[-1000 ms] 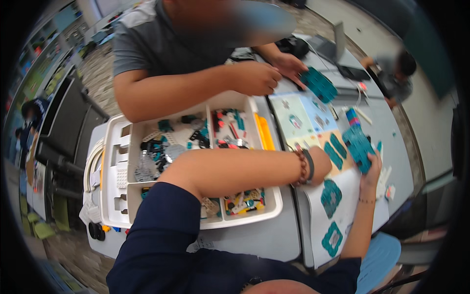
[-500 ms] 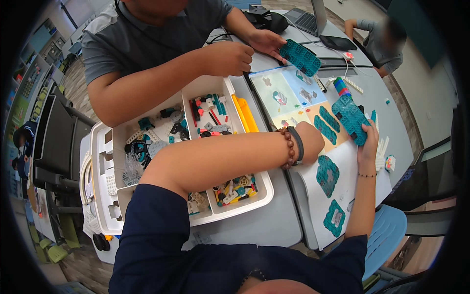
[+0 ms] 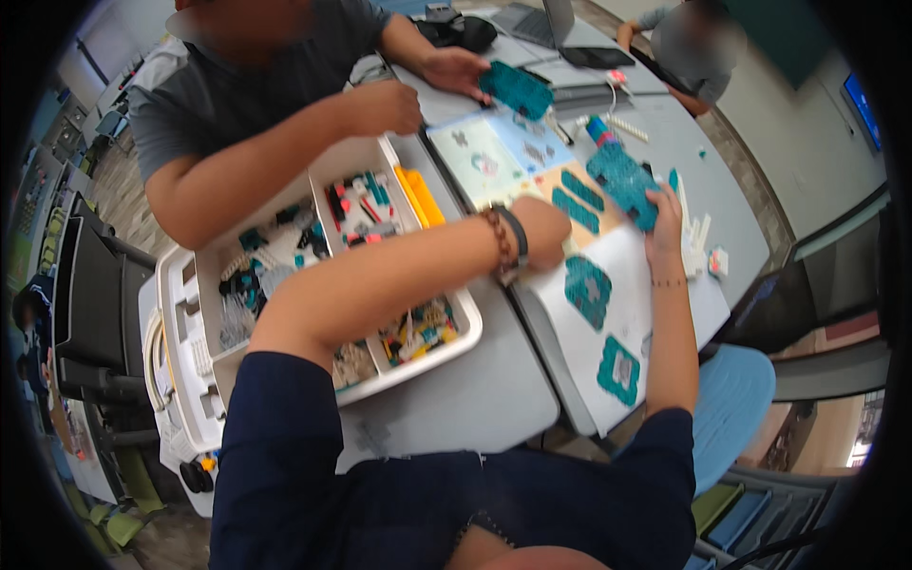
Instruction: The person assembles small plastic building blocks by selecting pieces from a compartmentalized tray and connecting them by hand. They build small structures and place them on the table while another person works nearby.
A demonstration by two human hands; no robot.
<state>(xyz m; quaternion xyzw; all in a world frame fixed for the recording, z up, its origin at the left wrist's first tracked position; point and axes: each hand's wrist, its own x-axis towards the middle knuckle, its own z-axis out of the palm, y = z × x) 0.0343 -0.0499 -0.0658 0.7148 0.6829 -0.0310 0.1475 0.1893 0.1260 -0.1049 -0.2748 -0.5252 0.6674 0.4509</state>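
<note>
My right hand (image 3: 667,226) grips a teal building plate (image 3: 622,180) by its near edge, above the right side of the table. My left hand (image 3: 543,233), with a beaded bracelet and a dark band at the wrist, is curled over the edge of the printed building instructions (image 3: 480,157). Its fingers face away, so what they hold, if anything, is hidden. Teal plates are pictured on the white lower sheet (image 3: 570,356) between my arms. Across the table, another person's hand (image 3: 456,74) holds a second teal plate (image 3: 518,90); that person's other hand (image 3: 382,107) is closed.
A white sorting box (image 3: 446,347) of loose bricks stands under my left forearm, with a yellow piece (image 3: 418,197) at its far edge. White beams (image 3: 698,237) lie right of my right hand. A laptop (image 3: 537,24) and black tablet (image 3: 597,58) are farther back. A blue chair (image 3: 731,408) stands at right.
The whole view has shifted, so the table and hands appear farther left and higher. My right hand still grips the teal plate, and my left hand stays curled over the instructions.
</note>
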